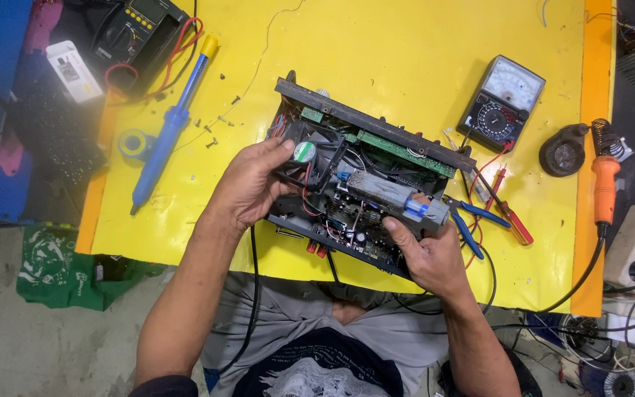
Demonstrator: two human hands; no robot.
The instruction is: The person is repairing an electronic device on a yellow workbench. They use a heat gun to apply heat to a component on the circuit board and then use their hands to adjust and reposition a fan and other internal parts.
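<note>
Screws [218, 121] lie loose at ten o'clock, so the black opened electronics chassis [361, 184] is uncovered; my left hand [248, 187] clasps its square black cooling fan [306, 158], my right hand [428, 254] pinching its near edge.

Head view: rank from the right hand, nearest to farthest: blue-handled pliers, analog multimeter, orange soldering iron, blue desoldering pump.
From the right hand:
1. Blue-handled pliers, just to its right on the yellow mat.
2. Analog multimeter, up and to the right.
3. Orange soldering iron, far right edge.
4. Blue desoldering pump, far left, beyond the left hand.
</note>
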